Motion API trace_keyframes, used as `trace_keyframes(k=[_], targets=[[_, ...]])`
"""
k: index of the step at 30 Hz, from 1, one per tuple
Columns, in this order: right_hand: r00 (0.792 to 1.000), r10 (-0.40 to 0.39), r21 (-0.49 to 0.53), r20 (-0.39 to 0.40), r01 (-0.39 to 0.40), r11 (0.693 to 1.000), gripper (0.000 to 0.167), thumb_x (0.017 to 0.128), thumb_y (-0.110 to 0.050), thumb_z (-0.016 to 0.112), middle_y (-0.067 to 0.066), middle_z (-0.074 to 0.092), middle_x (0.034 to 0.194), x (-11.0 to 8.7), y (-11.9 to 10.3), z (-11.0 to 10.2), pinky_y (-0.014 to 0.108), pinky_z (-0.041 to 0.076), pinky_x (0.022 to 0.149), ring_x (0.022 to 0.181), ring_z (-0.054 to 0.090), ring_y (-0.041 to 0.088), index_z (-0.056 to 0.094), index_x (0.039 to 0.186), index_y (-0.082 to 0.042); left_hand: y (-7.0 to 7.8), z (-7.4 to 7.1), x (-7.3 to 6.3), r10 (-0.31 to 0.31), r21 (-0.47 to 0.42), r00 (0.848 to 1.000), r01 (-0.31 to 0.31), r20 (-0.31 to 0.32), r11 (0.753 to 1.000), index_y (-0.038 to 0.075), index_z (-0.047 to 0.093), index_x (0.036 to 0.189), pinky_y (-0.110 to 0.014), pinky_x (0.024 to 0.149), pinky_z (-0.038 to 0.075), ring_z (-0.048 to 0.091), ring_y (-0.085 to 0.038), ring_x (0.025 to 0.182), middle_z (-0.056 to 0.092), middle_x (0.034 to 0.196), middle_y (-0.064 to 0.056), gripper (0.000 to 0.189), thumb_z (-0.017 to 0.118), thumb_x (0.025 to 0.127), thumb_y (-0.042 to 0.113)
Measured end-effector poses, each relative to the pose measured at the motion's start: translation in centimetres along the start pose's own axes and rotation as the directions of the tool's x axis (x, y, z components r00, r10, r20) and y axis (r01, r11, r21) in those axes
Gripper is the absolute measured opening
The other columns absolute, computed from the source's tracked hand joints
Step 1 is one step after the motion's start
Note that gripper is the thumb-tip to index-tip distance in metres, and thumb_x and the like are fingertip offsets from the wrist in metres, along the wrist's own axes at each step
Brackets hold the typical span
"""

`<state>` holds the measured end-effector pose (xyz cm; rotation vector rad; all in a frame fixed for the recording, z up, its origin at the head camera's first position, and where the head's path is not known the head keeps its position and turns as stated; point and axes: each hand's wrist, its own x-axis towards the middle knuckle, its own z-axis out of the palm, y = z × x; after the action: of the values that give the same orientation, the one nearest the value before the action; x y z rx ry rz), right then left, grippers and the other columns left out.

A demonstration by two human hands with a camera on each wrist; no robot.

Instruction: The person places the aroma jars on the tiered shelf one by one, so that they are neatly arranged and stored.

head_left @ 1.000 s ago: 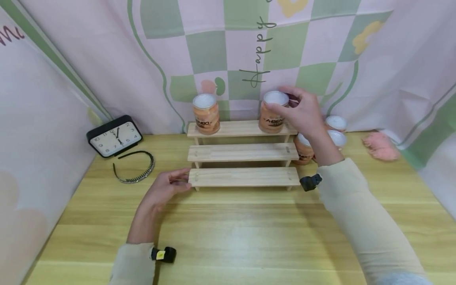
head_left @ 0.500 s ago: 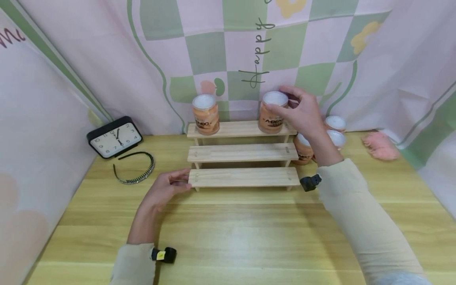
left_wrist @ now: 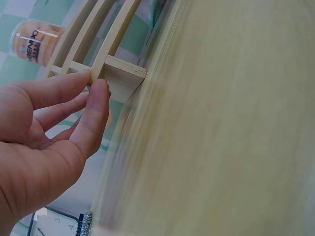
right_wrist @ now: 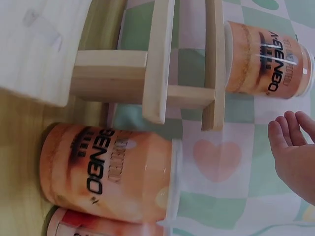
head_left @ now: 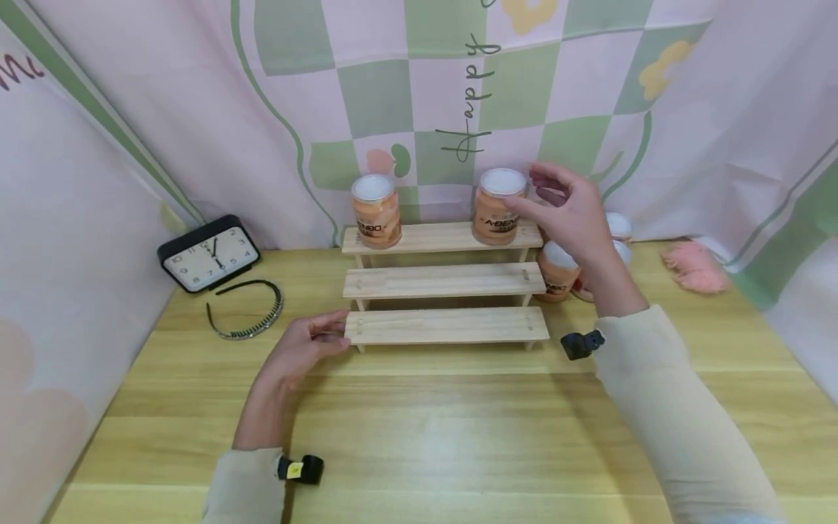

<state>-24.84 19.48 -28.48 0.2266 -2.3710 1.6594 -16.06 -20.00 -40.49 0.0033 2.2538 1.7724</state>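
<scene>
A three-step wooden display rack (head_left: 445,280) stands on the table. My left hand (head_left: 304,346) pinches the left end of its lowest board between thumb and fingers, as the left wrist view shows (left_wrist: 101,69). Two orange printed cans with pale tops are upright on the top step: one can (head_left: 377,211) at the left end, the other can (head_left: 497,211) towards the right end. Beside that right-hand can is my right hand (head_left: 572,215), fingers loosely bent and holding nothing. In the right wrist view a gap shows between its fingers and the can (right_wrist: 268,61).
More orange cans (head_left: 556,276) stand on the table right of the rack, partly hidden behind my right wrist. A pink fluffy item (head_left: 695,267) lies farther right. At left are a black-framed clock (head_left: 211,253) and a headband (head_left: 252,324). A patterned curtain (head_left: 452,87) hangs behind.
My right hand has let go of the right-hand can on the top step and moved slightly to the right. The left hand stays on the rack; the cans keep their places.
</scene>
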Motion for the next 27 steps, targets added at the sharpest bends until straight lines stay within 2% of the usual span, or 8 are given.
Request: trace_keyframes(k=[5,9,17,24,27], targets=[[1.0,0.0,-0.038,0.005,0.001,0.999,0.072,0.088,-0.031,0.081,0.018,0.052,0.142,-0.8,0.9,-0.8,0.036,0.044,0.109,0.131,0.051,0.03,0.051,0.146,-0.002,-0.2,0.0,0.0,0.007,-0.004,1.0,-0.007,-0.001,1.0,0.0,0.052,0.146,-0.029,0.087,0.054,0.062,-0.029,0.105,0.061,0.128,-0.022,0.06,0.072,0.089,-0.001],[1.0,-0.008,-0.066,0.002,0.008,0.998,0.067,0.09,-0.029,0.079,0.02,0.053,0.141,-1.4,2.0,-1.6,0.031,0.046,0.107,0.128,0.051,0.029,0.052,0.145,-0.001,-0.3,0.0,0.1,0.005,-0.003,1.0,-0.005,-0.006,1.0,0.001,0.053,0.145,-0.03,0.087,0.054,0.062,-0.029,0.106,0.062,0.127,-0.021,0.06,0.072,0.089,-0.002],[0.997,0.034,-0.079,-0.067,-0.04,0.996,0.066,0.088,-0.029,0.081,0.012,0.058,0.136,-2.5,3.8,-3.5,0.015,0.046,0.098,0.12,0.055,0.017,0.055,0.144,-0.004,-0.2,-0.1,0.0,0.007,-0.002,1.0,-0.007,0.001,1.0,-0.001,0.052,0.145,-0.029,0.089,0.054,0.062,-0.029,0.107,0.06,0.129,-0.022,0.059,0.071,0.089,-0.002],[0.996,0.036,-0.129,-0.082,-0.046,0.991,0.067,0.089,-0.03,0.08,0.006,0.058,0.133,-3.3,5.3,-4.8,0.017,0.046,0.101,0.12,0.053,0.014,0.054,0.144,-0.002,0.0,-0.1,0.0,-0.009,0.005,1.0,0.009,-0.005,1.0,0.001,0.053,0.145,-0.029,0.088,0.054,0.061,-0.029,0.107,0.061,0.129,-0.022,0.058,0.072,0.09,-0.001],[0.994,0.049,-0.116,-0.102,-0.061,0.991,0.063,0.09,-0.026,0.08,0.0,0.06,0.127,-3.6,5.9,-5.3,0.013,0.048,0.094,0.116,0.056,0.012,0.055,0.142,-0.002,0.0,-0.1,0.0,-0.014,0.005,1.0,0.014,-0.005,1.0,0.001,0.053,0.145,-0.03,0.088,0.054,0.061,-0.029,0.107,0.061,0.129,-0.022,0.058,0.072,0.09,-0.001]])
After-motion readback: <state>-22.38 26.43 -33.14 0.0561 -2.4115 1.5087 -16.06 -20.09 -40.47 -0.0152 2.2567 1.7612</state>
